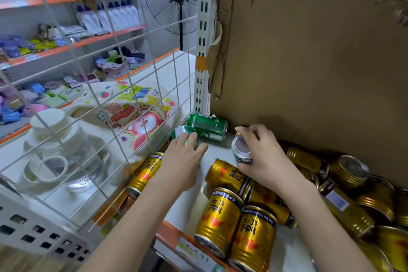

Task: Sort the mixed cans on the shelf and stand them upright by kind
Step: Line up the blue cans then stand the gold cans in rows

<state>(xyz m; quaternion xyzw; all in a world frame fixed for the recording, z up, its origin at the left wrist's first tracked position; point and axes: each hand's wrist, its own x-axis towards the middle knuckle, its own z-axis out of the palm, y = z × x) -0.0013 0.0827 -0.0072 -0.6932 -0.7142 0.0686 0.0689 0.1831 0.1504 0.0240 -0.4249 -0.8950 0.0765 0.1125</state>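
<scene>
A white shelf (pixel 216 152) with an orange front edge fills the lower middle of the view from a head-worn camera. A tall sheet of brown cardboard (pixel 309 62) stands behind it, from twelve to three o'clock. A white wire grid panel (pixel 99 73) closes the shelf's left side. Through it, at nine o'clock, lie a printed cloth bag (pixel 132 104) and a clear lidded jar (pixel 59 139). Farther back, at eleven o'clock, are store shelves of bottles and packets, and a black standing fan (pixel 176 0) at twelve.

Two green cans (pixel 207 125) lie on their sides in the back left corner of the shelf, stacked against the cardboard. Gold cans (pixel 238 223) lie jumbled from five to three o'clock, two of them side by side at the front edge. One more gold can (pixel 146 172) lies at seven o'clock beside the grid.

Both bare forearms reach in from six o'clock. The left hand (pixel 181 161) curls over a third green can (pixel 183 132) in front of the corner pair, grasping it. The right hand (pixel 260 157), at the centre, wraps its fingers around a green-and-silver can (pixel 241 150) whose silver end faces the camera.
</scene>
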